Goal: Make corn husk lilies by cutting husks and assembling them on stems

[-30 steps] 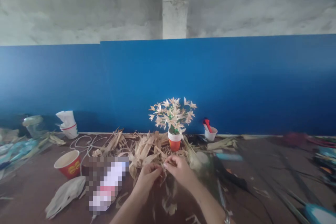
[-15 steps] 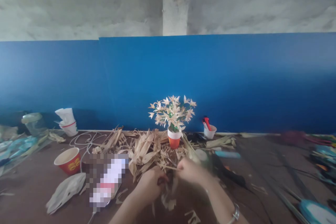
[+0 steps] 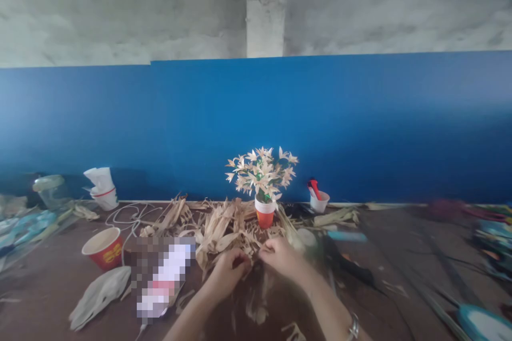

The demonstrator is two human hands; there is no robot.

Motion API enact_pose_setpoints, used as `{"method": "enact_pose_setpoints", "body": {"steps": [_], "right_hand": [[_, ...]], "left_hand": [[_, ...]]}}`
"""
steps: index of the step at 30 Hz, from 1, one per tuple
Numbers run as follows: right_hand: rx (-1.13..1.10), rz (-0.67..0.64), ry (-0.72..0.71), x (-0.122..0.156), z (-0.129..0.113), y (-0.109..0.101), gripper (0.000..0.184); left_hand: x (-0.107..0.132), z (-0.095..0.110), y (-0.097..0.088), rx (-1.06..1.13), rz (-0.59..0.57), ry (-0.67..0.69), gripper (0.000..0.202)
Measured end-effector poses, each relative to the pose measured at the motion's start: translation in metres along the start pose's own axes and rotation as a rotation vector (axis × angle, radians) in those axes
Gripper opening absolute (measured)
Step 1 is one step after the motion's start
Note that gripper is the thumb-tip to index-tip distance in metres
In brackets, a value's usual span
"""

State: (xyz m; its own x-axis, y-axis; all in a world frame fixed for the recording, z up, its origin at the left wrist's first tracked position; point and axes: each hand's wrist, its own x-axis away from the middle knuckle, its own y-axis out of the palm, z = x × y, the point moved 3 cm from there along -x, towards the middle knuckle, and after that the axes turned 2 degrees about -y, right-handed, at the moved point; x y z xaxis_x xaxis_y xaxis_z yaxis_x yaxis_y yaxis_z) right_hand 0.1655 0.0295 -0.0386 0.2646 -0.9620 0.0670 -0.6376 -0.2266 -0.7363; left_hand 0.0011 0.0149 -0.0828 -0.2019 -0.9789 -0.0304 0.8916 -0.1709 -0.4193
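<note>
My left hand (image 3: 232,272) is closed in a pinch above the brown table, its thumb curled towards the fingertips. Close to its right, my right hand (image 3: 280,257) is pinched shut too, with a bracelet on that wrist. A thin strip of dried corn husk passes between the two hands; the fingers cover most of it. Just beyond them lies a heap of dried corn husks (image 3: 220,226). Behind the right hand stands a red and white paper cup (image 3: 265,216) holding a bunch of pale husk flowers (image 3: 262,173) on green stems.
To the left are a red paper cup (image 3: 104,249), a grey-white bag (image 3: 102,298), a blurred-out phone-like object (image 3: 168,279) and a white cable (image 3: 130,218). A white tub (image 3: 319,202) with a red-handled tool stands at the back. A blue partition (image 3: 192,128) closes off the far edge.
My right hand has moved a little left, nearer to the left hand, and the gap between them has narrowed. Less of the husk strip shows now. The cups and flowers stay in place.
</note>
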Motion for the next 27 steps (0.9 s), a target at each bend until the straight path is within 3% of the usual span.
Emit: {"method": "enact_pose_setpoints", "body": {"steps": [4, 8, 14, 19, 27], "right_hand": [[-0.344, -0.075, -0.025, -0.003, -0.004, 0.02, 0.014], [-0.457, -0.054, 0.001, -0.007, 0.001, 0.025, 0.01], [-0.384, 0.015, -0.033, -0.006, -0.002, 0.01, 0.025], [-0.361, 0.026, -0.052, -0.003, -0.008, 0.006, 0.029], [-0.375, 0.078, -0.073, -0.003, -0.008, 0.006, 0.027]], "left_hand": [[-0.007, -0.005, 0.003, 0.383, 0.028, -0.119, 0.021], [-0.004, 0.003, 0.002, 0.612, 0.029, -0.13, 0.037], [0.001, 0.012, -0.002, 0.513, -0.021, -0.147, 0.04], [0.003, 0.011, 0.0, 0.585, -0.019, -0.152, 0.037], [0.004, 0.012, 0.001, 0.642, -0.042, -0.158, 0.035]]}}
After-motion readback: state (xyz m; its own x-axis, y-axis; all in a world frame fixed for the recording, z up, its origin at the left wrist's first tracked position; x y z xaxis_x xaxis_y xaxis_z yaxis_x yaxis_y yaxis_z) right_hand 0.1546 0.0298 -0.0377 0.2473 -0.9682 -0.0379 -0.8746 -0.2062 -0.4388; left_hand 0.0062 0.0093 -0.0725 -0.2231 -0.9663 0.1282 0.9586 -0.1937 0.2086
